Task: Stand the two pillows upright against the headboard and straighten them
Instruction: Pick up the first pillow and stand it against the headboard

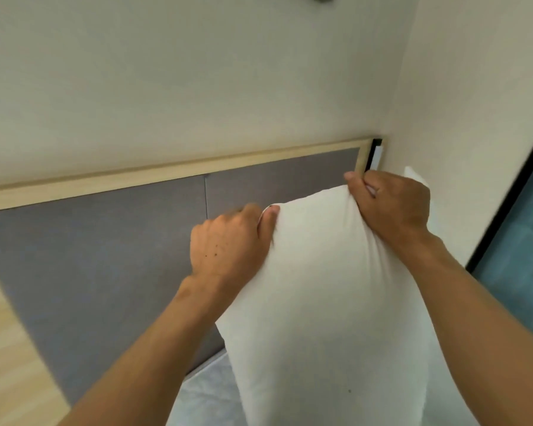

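hidden/cut off: lower end of pillow [326, 302] runs out of the bottom of the frame, so its contact with the mattress [206, 395] cannot be told; a second white shape [416, 176] shows behind the right hand, too little of it visible to identify; grey object at top edge cut off, unidentifiable; frame slightly blurred
left grip: left hand [228, 241] clenched on the pillow's upper left corner, thumb on the near face, fingers wrapped behind, cloth bunched under them
right grip: right hand [391, 204] clenched on the pillow's upper right corner, cloth gathered into creases beneath the palm
pillow vs grips: white pillow hangs upright between the two hands, held by its top edge, long side vertical; both forearms flank it
pillow vs headboard: in front of the headboard [105, 241], toward its right end; top edge just below the headboard's top rail; touching or apart cannot be told
bed: pale quilted mattress seen at the foot of the headboard, left of the pillow
headboard: grey padded panels with a vertical seam, light wood frame [166, 173]
room: cream wall [197, 87] above; corner of the room at right; dark-framed teal panel [520, 241] at right edge; light wood panel at lower left
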